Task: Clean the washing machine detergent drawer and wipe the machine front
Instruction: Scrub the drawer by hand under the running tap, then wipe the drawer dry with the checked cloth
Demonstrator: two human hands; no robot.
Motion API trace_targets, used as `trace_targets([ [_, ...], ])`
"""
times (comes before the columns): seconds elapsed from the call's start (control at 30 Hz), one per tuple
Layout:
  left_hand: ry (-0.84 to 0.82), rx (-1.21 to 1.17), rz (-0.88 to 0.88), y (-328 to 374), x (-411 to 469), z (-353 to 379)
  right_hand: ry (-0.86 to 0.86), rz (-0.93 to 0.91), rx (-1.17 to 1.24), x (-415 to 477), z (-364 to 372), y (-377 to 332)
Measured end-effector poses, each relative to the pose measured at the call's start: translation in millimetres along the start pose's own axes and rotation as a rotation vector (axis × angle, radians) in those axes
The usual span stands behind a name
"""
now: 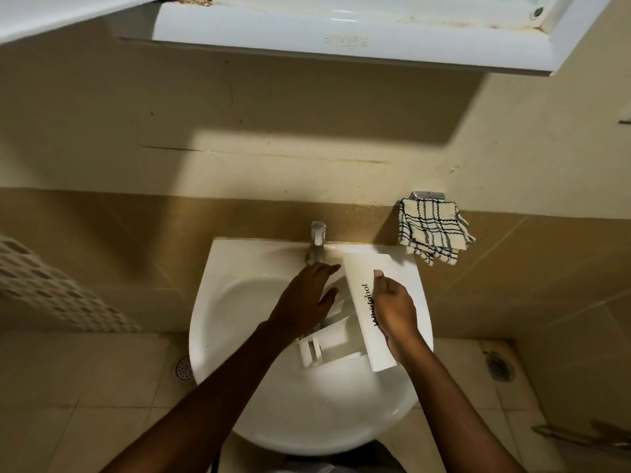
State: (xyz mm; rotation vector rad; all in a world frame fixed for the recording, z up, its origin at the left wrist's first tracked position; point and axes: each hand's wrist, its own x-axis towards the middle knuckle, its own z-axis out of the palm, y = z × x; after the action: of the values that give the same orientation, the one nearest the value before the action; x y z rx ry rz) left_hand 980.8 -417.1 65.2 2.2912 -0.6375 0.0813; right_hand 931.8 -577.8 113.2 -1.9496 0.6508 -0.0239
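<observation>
A white detergent drawer (358, 285) with a Whirlpool logo on its front panel lies tilted over the basin of a white sink (239, 302). My right hand (394, 308) grips the front panel from the right, thumb on top. My left hand (309, 295) rests with fingers spread inside the drawer's compartments, just below the chrome tap (317, 237). The drawer's white inner compartments (324, 346) point toward the lower left. Whether water runs from the tap is unclear.
A checked cloth (430, 230) hangs from a holder on the tiled wall to the right of the sink. A white cabinet (341, 32) juts out overhead. Floor drains (499, 367) sit in the tiled floor on both sides.
</observation>
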Motion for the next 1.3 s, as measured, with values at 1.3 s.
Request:
trace_targets([
  [1.3,0.280,0.418,0.236,78,-90,-36,-0.270,-0.055,0.312,-44,-37,34],
])
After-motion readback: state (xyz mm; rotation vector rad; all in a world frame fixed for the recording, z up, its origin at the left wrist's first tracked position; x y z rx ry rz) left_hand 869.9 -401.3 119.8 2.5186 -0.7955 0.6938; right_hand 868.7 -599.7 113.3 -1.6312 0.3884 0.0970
